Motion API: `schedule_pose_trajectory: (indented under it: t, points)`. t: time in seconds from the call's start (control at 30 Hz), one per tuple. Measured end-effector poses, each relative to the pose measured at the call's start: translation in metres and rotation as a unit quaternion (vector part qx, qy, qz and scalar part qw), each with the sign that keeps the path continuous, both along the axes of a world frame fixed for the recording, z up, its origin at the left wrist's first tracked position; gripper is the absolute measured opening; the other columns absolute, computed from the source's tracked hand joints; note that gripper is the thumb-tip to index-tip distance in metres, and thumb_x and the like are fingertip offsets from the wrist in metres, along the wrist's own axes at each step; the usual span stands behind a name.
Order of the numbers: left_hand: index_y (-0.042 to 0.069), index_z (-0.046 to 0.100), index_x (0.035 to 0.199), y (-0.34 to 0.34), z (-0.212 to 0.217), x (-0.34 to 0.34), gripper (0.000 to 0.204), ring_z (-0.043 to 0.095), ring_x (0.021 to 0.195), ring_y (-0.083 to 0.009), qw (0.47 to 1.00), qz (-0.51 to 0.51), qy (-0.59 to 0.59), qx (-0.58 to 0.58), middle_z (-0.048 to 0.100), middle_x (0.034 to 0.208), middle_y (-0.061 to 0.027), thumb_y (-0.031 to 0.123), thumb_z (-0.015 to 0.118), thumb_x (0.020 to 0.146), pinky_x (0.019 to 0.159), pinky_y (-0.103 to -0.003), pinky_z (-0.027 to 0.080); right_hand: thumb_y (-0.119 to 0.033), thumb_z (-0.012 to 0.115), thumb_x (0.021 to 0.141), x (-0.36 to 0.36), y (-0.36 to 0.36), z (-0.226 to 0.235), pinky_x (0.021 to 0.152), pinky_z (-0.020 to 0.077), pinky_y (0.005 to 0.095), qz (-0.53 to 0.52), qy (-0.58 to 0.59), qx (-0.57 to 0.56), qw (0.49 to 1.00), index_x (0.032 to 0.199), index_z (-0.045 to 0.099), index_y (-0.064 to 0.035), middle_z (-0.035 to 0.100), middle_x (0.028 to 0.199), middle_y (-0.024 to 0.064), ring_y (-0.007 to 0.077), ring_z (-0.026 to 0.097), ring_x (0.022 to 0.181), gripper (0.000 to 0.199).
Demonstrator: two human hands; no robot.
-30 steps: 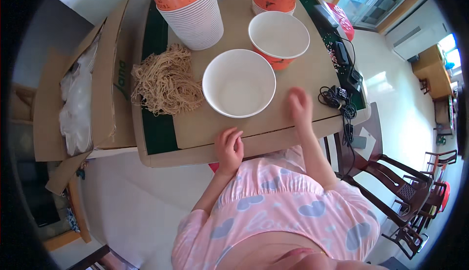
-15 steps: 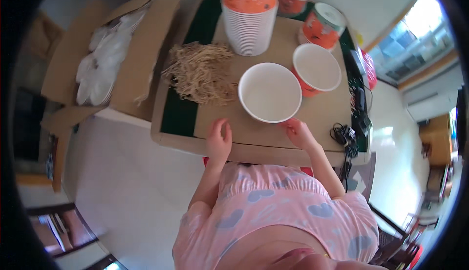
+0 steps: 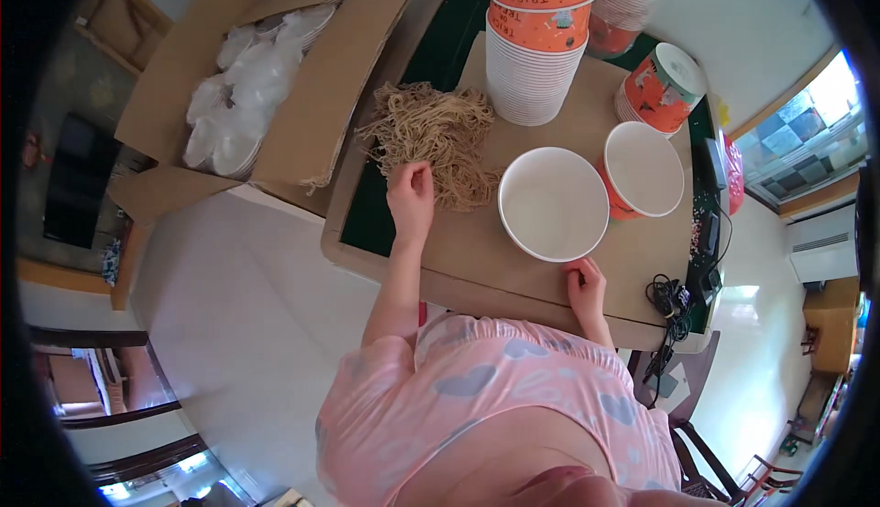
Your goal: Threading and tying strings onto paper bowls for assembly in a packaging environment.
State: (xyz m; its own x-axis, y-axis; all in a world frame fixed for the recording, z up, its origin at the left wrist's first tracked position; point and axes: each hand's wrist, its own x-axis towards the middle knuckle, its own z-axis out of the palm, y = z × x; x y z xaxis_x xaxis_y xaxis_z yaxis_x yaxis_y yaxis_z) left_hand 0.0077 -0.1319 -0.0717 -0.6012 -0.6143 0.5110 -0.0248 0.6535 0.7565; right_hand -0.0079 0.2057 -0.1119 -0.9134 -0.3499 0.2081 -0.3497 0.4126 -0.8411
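- Lower centre of the frame: the pink garment [image 3: 513, 360] with grey hearts, worn by the person, adjoins the near edge of the counter [image 3: 605, 310].
- Centre right: the right hand [image 3: 587, 289], fingers curled inward, is positioned at the near side of the white-lined tub [image 3: 554, 204]. Contact with the tub, and any grip, cannot be told.
- Centre left: the left hand [image 3: 411, 197], fingers bent and thumb close to them, is located at the near left part of the tan strand bundle [image 3: 440, 136]. Whether strands are gripped cannot be told.
- Centre: the white-lined tub stands upright, mouth up, on brown cardboard, just right of the strand bundle.
- Right of centre: the orange tub [image 3: 642, 172] stands behind and right of the white-lined tub, mouth up.
- Right: the black cable [image 3: 667, 296] lies coiled near the counter edge.
- Upper left: the carton [image 3: 321, 81], flaps open, contains plastic-wrapped items [image 3: 257, 76].
- Top centre: the tub stack [image 3: 536, 67] stands behind the strand bundle.
- Upper right: the lidded orange container [image 3: 655, 94] stands behind the orange tub.
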Motion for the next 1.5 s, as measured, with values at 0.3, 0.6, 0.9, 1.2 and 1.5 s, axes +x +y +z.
schedule_pose_trajectory:
  t: [0.3, 0.6, 0.9, 1.2, 1.5]
  points:
    - [0.007, 0.060, 0.083, -0.012, 0.000, -0.033, 0.013, 0.056, 0.081, -0.0279, 0.988, 0.001, -0.093, -0.125, 0.055, 0.081, -0.0085, 0.011, 0.072, 0.079, 0.074, -0.039, 0.046, 0.006, 0.053, 0.078, 0.003, 0.002, -0.002, 0.060, 0.0460, 0.0314, -0.004, 0.018, 0.001, 1.000, 0.081, 0.061, -0.0019, 0.058, 0.079, 0.0119, 0.0254, 0.058, 0.069, 0.011]
    - [0.002, 0.063, 0.090, 0.001, 0.046, -0.028, 0.010, 0.057, 0.071, -0.0096, 0.985, -0.071, 0.004, 0.160, 0.063, 0.083, -0.0020, 0.012, 0.063, 0.091, 0.068, -0.024, 0.047, 0.007, 0.053, 0.079, -0.005, 0.005, -0.005, 0.060, 0.0455, 0.0303, -0.005, 0.024, -0.025, 0.999, 0.082, 0.060, -0.0013, 0.058, 0.080, 0.0114, 0.0238, 0.057, 0.070, 0.011]
    - [0.004, 0.061, 0.094, 0.090, 0.113, 0.021, 0.005, 0.055, 0.067, -0.0054, 0.955, -0.276, 0.014, 0.110, 0.063, 0.078, -0.0013, 0.002, 0.060, 0.090, 0.057, -0.021, 0.044, -0.011, 0.041, 0.100, -0.007, -0.046, 0.138, 0.084, 0.0491, 0.0297, 0.145, -0.215, -0.243, 0.935, 0.109, 0.062, 0.0053, 0.064, 0.103, 0.0128, 0.0164, 0.062, 0.093, 0.028]
    - [0.001, 0.064, 0.087, 0.124, 0.086, 0.063, 0.009, 0.061, 0.058, -0.0174, 0.912, -0.374, -0.140, 0.091, 0.064, 0.073, -0.0111, 0.002, 0.070, 0.081, 0.053, -0.028, 0.046, -0.023, 0.043, 0.101, -0.016, -0.070, 0.141, 0.085, 0.0464, 0.0266, 0.184, -0.514, -0.369, 0.752, 0.090, 0.061, -0.0011, 0.062, 0.098, 0.0072, 0.0140, 0.058, 0.094, 0.030]
    - [0.000, 0.064, 0.084, 0.100, 0.050, 0.074, 0.008, 0.055, 0.061, -0.0122, 0.855, -0.454, -0.239, 0.071, 0.061, 0.070, -0.0073, 0.000, 0.070, 0.080, 0.055, -0.024, 0.043, -0.028, 0.044, 0.102, -0.025, -0.022, 0.167, 0.058, 0.0370, 0.0237, 0.135, -0.417, -0.499, 0.748, 0.089, 0.052, -0.0068, 0.035, 0.062, -0.0048, 0.0068, 0.034, 0.055, 0.026]
